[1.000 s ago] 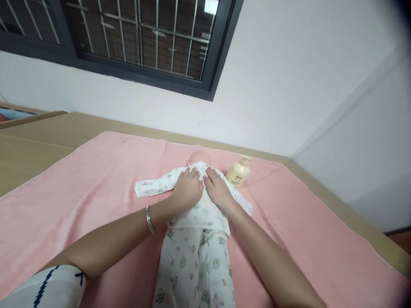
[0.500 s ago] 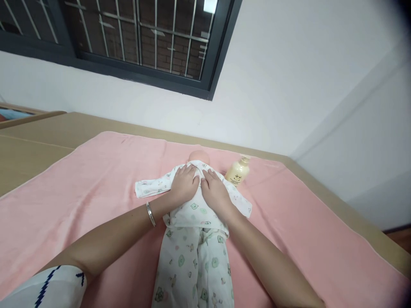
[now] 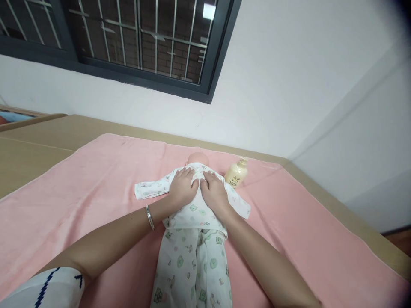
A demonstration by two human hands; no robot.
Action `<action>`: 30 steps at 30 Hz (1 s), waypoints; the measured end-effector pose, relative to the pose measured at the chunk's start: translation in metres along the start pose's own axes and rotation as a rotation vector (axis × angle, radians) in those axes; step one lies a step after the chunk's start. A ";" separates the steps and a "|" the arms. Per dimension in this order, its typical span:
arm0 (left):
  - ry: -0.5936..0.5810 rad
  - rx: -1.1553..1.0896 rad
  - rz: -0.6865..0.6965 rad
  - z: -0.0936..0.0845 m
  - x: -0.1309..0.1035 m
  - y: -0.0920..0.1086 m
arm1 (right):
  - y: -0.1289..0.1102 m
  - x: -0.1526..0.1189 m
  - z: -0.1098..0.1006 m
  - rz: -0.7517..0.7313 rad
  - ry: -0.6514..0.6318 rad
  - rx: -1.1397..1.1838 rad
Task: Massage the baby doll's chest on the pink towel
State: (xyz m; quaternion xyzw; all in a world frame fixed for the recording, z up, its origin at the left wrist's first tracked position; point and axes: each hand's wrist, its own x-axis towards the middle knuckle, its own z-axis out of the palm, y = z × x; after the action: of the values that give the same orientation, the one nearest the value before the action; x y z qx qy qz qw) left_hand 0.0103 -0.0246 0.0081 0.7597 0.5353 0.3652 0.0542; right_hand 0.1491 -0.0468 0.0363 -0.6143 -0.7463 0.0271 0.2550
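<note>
A doll-like, baby-sized figure lies stretched out with its bald head (image 3: 198,159) at the far end. It wears a white printed long-sleeved top (image 3: 192,216) and matching trousers (image 3: 181,261). Both sleeves spread out to the sides. My left hand (image 3: 183,186) rests flat on the upper part of the top, left of the middle. Beside it, my right hand (image 3: 214,192) lies flat on the right, the thumbs almost touching. Fingers of both hands point toward the head, and neither hand grips anything. Whether the figure lies face up or face down, I cannot tell.
A pale yellow pump bottle (image 3: 236,173) stands just right of the figure's shoulder. Under everything spreads a pink blanket (image 3: 105,171) on a wooden surface (image 3: 41,132). A white wall (image 3: 272,77) and a dark-framed barred window (image 3: 138,38) rise behind.
The camera's view has shifted very slightly. Both hands stay on the upper top, and the cloth near the neck looks a little smoother between the fingers.
</note>
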 end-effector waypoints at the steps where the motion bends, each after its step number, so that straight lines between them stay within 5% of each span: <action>1: 0.007 0.001 0.002 0.000 0.000 0.000 | 0.000 0.000 0.000 0.007 0.008 0.004; 8: 0.034 -0.009 0.010 0.003 -0.002 -0.004 | 0.006 0.006 -0.009 0.022 0.035 -0.061; 16: 0.101 -0.068 0.024 0.004 -0.005 -0.007 | -0.001 0.002 -0.020 -0.022 0.208 -0.045; 22: 0.091 -0.112 0.024 0.004 -0.006 -0.009 | 0.003 0.004 -0.003 -0.126 -0.006 0.037; 27: 0.083 -0.138 0.009 0.003 -0.006 -0.008 | 0.006 0.006 -0.011 -0.086 0.119 0.115; 30: 0.071 -0.161 0.015 0.004 -0.006 -0.008 | 0.007 0.006 -0.008 -0.085 0.048 0.085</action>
State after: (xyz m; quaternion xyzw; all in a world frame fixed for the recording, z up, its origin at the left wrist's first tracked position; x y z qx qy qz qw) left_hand 0.0056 -0.0254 -0.0014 0.7434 0.5001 0.4341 0.0934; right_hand 0.1581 -0.0421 0.0432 -0.5710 -0.7637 0.0330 0.2995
